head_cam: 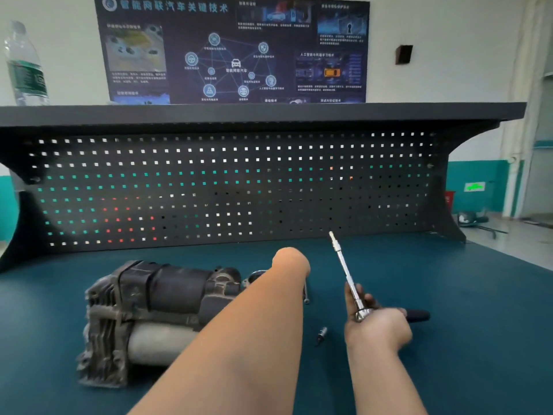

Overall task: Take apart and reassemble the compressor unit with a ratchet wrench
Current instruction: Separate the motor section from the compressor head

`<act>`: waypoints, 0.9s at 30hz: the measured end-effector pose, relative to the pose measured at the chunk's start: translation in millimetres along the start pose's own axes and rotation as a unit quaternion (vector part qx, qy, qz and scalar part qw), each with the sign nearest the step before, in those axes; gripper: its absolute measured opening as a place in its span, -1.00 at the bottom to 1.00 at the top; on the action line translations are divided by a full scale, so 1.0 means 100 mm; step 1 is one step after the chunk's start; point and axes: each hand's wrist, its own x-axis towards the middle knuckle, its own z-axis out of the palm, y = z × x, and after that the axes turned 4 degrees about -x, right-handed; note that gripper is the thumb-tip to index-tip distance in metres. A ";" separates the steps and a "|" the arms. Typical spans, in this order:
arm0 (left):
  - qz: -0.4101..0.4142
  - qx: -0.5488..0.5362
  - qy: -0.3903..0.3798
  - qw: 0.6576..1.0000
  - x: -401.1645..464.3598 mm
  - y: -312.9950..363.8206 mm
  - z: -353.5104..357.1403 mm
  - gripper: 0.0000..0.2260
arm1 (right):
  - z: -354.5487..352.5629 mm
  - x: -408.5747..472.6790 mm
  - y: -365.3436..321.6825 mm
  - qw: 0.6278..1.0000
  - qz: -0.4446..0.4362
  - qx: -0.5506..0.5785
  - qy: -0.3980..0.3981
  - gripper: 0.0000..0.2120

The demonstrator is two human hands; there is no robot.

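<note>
A: Item one, compressor (155,313)?
B: Laid on its side on the green bench (449,295), left of the forearms.
A: Ratchet wrench (356,298)?
B: Gripped in the curled right hand (378,324), extension pointed up.
A: Left hand (291,260)?
B: Bent away; fingers could not be told.
A: Containers?
B: One plastic bottle (25,67), shelved; contents unclear.

Left hand (291,260): fingers hidden, bent away behind the wrist; grasp cannot be told. The forearm hides the compressor unit (149,313) at its right end. Right hand (378,326) covers the ratchet wrench (363,313) mid-handle. Small part (321,334) left of right fingers: too small to identify. Water bottle (25,64) blurred.
</note>
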 end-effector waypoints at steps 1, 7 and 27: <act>0.009 0.014 0.004 1.000 0.03 -0.01 0.03 -0.83 | 0.00 0.03 0.03 1.000 -0.004 -0.006 0.004 -0.75; 0.027 0.037 0.046 0.998 0.27 -0.03 0.36 -0.74 | 0.02 0.19 0.19 0.999 -0.017 -0.039 0.009 -0.79; 0.162 0.031 0.084 0.983 -1.04 0.02 -0.06 -0.87 | 0.09 -0.03 0.17 0.979 -0.151 -0.116 -0.067 -0.84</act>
